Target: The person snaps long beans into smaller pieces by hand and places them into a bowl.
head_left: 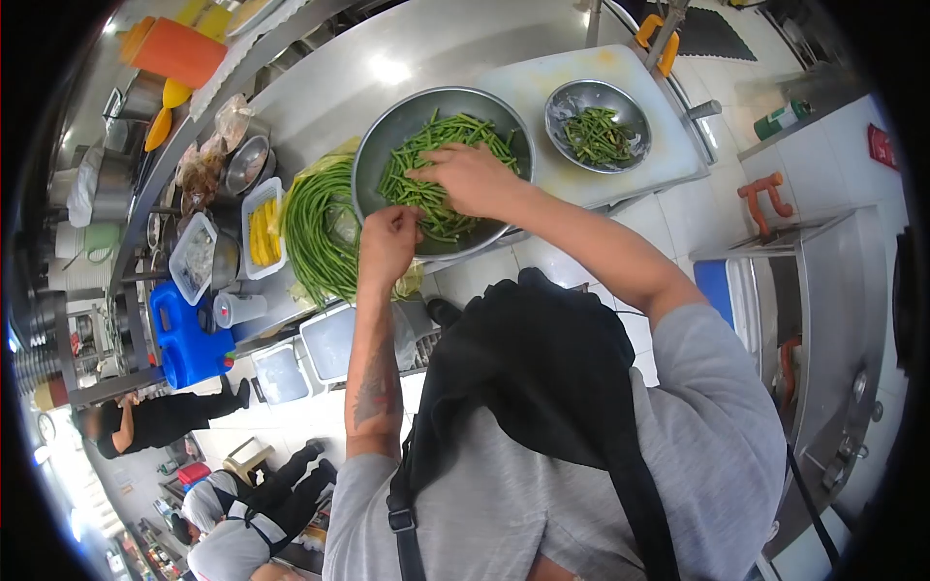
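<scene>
Apparently working through cut green beans in the bowl beneath the spread right grip and pressed-together left grip, next calling for careful picking.

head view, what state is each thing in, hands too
Large bowl, upright, partly filled
Cut green beans, heaped loosely inside
Long green beans, in a curved bundle
Small bowl, upright, partly filled
Cutting board, flat under the small bowl
White tub, uncovered
Left hand, fingers curled, grip's contents unclear
Right hand, fingers spread over beans
</scene>
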A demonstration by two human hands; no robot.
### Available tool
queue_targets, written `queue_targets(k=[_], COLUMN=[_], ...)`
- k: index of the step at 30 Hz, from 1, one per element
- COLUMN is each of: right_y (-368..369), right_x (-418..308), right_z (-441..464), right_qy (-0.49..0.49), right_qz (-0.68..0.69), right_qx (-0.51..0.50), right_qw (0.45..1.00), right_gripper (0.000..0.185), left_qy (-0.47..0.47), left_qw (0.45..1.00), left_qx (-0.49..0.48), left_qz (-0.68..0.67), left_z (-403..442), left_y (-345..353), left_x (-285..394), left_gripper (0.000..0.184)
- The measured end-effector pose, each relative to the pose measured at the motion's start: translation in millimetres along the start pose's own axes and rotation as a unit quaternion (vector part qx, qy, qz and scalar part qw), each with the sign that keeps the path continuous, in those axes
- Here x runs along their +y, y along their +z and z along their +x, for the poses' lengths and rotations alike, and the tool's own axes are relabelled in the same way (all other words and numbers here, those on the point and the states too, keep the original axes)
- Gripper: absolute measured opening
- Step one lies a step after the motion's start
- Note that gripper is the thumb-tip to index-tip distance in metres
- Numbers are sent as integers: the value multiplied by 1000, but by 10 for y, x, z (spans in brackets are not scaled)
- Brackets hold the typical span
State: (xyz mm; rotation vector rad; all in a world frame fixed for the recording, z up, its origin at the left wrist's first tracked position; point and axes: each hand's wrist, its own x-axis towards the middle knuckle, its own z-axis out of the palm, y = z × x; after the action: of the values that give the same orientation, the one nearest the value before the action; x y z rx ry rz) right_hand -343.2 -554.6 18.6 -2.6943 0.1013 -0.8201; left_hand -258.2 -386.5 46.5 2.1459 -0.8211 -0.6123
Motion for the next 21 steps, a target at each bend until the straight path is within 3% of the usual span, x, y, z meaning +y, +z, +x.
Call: queue_targets(k=[2, 4, 6, 8, 9, 10, 11, 14, 15, 16, 17, 18, 20, 21], right_y=[-78, -272, -352, -447, -500, -511, -471, -302, -221, -131, -41, 56, 100, 55], right_x=[21, -40, 103, 257, 323, 361, 367, 231, 188, 130, 66, 29, 112, 125], right_z=[9, 103, 139, 179, 182, 167, 150, 151, 118, 79, 37, -23, -19, -29], right_qy=[-53, 68, 68, 67, 98, 131, 93, 101, 72, 72, 54, 36, 43, 10], right_qz=[58, 235, 196, 159, 211, 264, 286, 331, 253, 253, 84, -88, -89, -2], right_qx=[58, -186, -179, -171, -186, -202, -199, -236, -208, -207, -150, -88, -110, -44], right_qw=[995, 952, 962, 970, 955, 934, 933, 908, 942, 942, 984, 992, 989, 999], right_gripper=[21, 21, 21, 22, 21, 21, 24, 22, 22, 22, 18, 14, 13, 14], left_qy=[-49, -92, -92, -48, -7, -9, 0, -7, -28, -28, 28, 83, 46, 6], left_qw=[995, 979, 961, 968, 973, 972, 972, 979, 985, 985, 999, 987, 995, 999], left_qx=[-39, -80, -100, -105, -110, -111, -121, -111, -89, -90, -7, 74, 46, 18], left_qz=[-83, -163, -240, -222, -204, -205, -202, -170, -142, -141, -14, 114, 75, 34], left_z=[67, 75, 20, -3, -3, -4, -5, 34, 44, 66, 97, 88, 75, 65], left_y=[-72, -90, -132, -176, -177, -161, -158, -113, -87, -38, 29, 60, 18, -4], left_x=[-92, -102, -33, -142, -190, -239, -202, -96, -71, -95, -158, -160, -71, -33], left_gripper=[31, 31, 30, 29, 28, 28, 29, 29, 29, 29, 28, 28, 28, 29])
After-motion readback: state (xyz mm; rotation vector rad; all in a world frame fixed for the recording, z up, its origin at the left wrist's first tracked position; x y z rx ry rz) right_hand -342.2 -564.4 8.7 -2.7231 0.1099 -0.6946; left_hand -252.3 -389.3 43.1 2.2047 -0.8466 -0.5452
